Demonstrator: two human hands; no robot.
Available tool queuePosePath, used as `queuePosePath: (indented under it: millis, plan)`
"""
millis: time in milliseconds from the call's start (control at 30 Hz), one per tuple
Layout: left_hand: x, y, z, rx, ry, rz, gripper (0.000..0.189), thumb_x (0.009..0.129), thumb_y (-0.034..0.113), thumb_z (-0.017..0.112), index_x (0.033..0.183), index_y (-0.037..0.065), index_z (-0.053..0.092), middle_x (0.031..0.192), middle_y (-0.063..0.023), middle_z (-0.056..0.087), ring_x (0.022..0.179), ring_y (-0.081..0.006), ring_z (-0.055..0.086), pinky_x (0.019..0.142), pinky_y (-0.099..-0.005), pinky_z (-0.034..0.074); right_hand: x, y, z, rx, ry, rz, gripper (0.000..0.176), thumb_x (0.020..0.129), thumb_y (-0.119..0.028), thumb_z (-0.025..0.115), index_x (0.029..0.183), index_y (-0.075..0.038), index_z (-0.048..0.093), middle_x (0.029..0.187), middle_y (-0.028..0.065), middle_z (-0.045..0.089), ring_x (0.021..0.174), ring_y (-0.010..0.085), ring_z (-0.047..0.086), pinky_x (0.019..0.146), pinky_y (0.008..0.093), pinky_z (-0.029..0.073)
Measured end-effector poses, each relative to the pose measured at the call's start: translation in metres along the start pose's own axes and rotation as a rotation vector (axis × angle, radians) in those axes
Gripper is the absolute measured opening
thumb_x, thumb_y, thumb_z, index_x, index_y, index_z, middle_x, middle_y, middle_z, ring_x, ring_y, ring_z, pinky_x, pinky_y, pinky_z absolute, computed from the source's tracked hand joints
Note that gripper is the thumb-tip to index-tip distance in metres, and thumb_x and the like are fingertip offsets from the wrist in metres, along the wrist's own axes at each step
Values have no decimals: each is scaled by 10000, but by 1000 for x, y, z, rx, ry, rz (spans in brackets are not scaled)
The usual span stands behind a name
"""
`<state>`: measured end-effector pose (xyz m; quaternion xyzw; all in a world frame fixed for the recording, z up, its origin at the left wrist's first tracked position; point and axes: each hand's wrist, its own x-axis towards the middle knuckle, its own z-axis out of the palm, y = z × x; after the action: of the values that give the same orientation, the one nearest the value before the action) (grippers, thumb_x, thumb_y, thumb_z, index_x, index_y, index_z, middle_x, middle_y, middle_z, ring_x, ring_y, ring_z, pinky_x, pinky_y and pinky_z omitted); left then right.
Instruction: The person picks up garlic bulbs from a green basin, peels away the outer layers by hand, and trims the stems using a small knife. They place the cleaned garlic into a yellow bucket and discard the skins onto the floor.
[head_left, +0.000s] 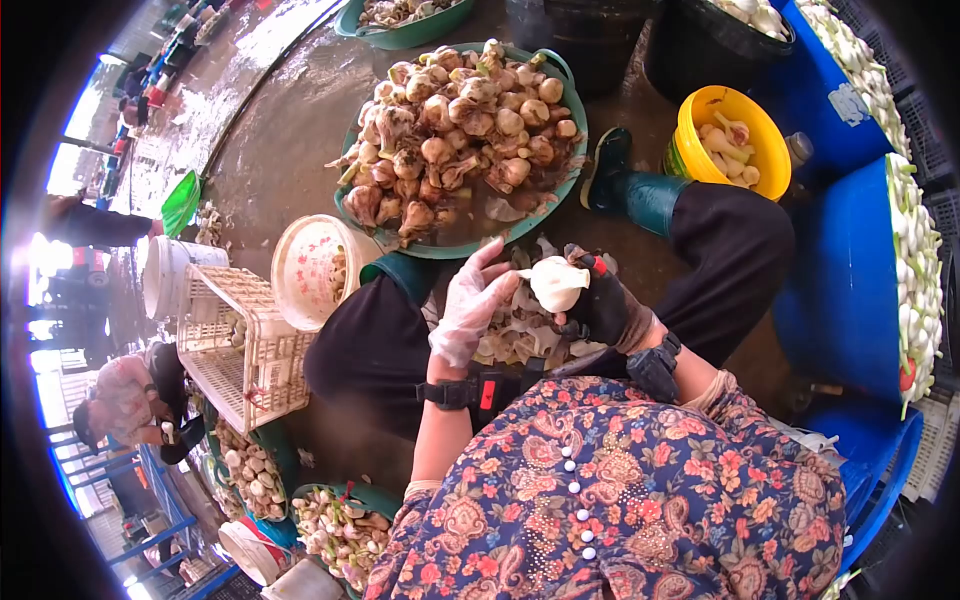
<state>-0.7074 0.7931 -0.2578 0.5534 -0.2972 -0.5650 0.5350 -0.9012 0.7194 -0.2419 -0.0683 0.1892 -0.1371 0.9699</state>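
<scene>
A white, peeled garlic bulb point(557, 284) sits in my right hand point(612, 305), which wears a dark glove with a red patch near the fingertips. The fingers are closed around the bulb's right side. My left hand point(474, 302), in a thin clear glove, is held just left of the bulb with its fingers stretched out and apart. Pale garlic skins point(520, 335) lie in a heap below both hands, between my legs. Just beyond them stands a wide green basin point(572, 190) piled with brown, unpeeled garlic bulbs point(465, 125).
A yellow bucket point(685, 130) holding pale bulbs stands at the right, near blue barrels point(835, 290) topped with white garlic. On the left are a white bucket point(283, 265) and a plastic crate point(250, 375). Another person point(130, 400) works at the far left.
</scene>
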Motion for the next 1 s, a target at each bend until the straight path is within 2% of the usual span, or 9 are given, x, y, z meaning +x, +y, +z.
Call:
queuePosePath:
  millis: [100, 167, 233, 367, 533, 600, 700, 800, 1000]
  plan:
    - [-11, 18, 16, -404, -436, 51, 623, 767, 161, 747, 1293, -10, 460, 1182, -129, 581, 1007, -220, 595, 863, -332, 478, -3, 6, -18, -660, -13, -308, 525, 899, -523, 456, 1210, -102, 499, 1005, 65, 615, 780, 178, 616, 610, 296, 534]
    - [-9, 14, 18, -261, -310, -4, 550, 791, 87, 709, 1278, -11, 473, 1141, -133, 603, 938, -218, 621, 838, -314, 492, -3, 4, -8, -708, 33, -316, 521, 903, -527, 442, 1196, -101, 505, 971, 68, 617, 761, 176, 609, 599, 288, 525]
    - [-11, 17, 18, -244, -297, -46, 522, 802, 81, 696, 1266, -22, 479, 1101, -124, 618, 891, -203, 633, 822, -305, 496, 0, -4, 3, -138, 127, -15, 489, 918, -528, 404, 1133, -115, 555, 823, 64, 652, 603, 175, 613, 506, 266, 512]
    - [-11, 19, 28, -158, -338, -8, 524, 816, 68, 674, 1277, -35, 446, 1009, -127, 641, 815, -168, 644, 735, -247, 492, 1, -6, -2, -252, 84, -66, 546, 930, -535, 334, 1097, -68, 563, 779, 70, 646, 591, 183, 613, 500, 281, 496]
    - [-17, 19, 32, 40, -368, 42, 729, 772, -42, 660, 1405, 20, 302, 1086, -69, 604, 768, -53, 560, 669, -201, 467, -1, 5, -22, -1243, -95, -829, 406, 952, -401, 407, 1140, -71, 551, 946, 55, 639, 784, 155, 625, 652, 277, 513]
    - [-17, 14, 35, 55, -341, -60, 871, 717, -69, 721, 1441, 80, 259, 1078, -19, 591, 730, -23, 507, 651, -160, 440, -1, 0, -15, -187, 53, -51, 421, 949, -453, 410, 1089, -91, 573, 924, 29, 640, 798, 135, 624, 657, 258, 509]
    - [-21, 23, 40, 419, -311, -11, 781, 742, -62, 704, 1407, 44, 307, 1104, -35, 590, 907, -65, 574, 802, -221, 482, -8, -6, -7, -286, -47, 26, 437, 914, -503, 457, 1048, -109, 590, 878, 5, 643, 766, 95, 608, 633, 230, 489]
    - [-17, 11, 37, 542, -248, 100, 735, 738, -71, 689, 1382, 39, 350, 1002, -24, 624, 855, -56, 576, 782, -209, 472, 14, 3, -58, -321, -60, 7, 309, 937, -356, 483, 1124, -121, 555, 1042, 6, 608, 915, 115, 589, 775, 286, 506]
    - [-13, 22, 44, 353, -310, 21, 615, 765, -79, 569, 1348, 23, 402, 743, -23, 628, 703, -70, 585, 668, -198, 459, -7, -9, -19, -341, 121, -158, 393, 873, -438, 523, 1016, -79, 596, 840, 26, 634, 685, 118, 598, 567, 234, 470]
